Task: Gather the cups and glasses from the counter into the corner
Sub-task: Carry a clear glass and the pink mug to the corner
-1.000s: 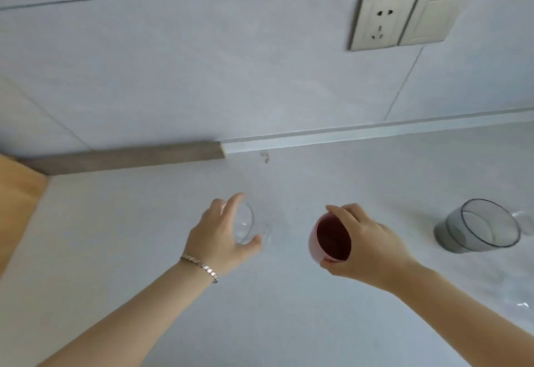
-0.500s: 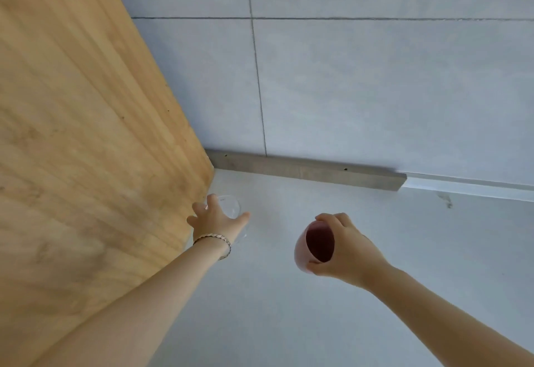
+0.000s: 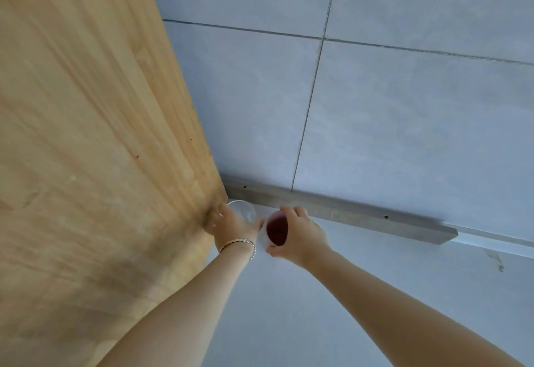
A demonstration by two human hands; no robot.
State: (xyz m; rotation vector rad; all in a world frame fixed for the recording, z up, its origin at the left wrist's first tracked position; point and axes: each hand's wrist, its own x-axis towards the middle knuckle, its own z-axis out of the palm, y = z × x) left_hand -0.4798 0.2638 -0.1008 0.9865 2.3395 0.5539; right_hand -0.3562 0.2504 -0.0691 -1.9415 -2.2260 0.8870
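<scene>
Fingers of the left hand [image 3: 231, 226] curled around a clear glass [image 3: 242, 210], held right in the corner, wooden side panel [image 3: 86, 135] touching the knuckles on the outer side, grey skirting strip [image 3: 332, 210] just beyond the fingertips. Fingers of the right hand [image 3: 300, 235] wrapped around a pink cup [image 3: 276, 229], dark red inside, mouth tipped toward the camera, thumb under, forefinger over the rim. Cup just beside the left thumb, nearly touching. Bracelet [image 3: 239, 243] on the left wrist. Pale counter [image 3: 375, 294] beneath both palms, tiled wall [image 3: 404, 106] beyond.
</scene>
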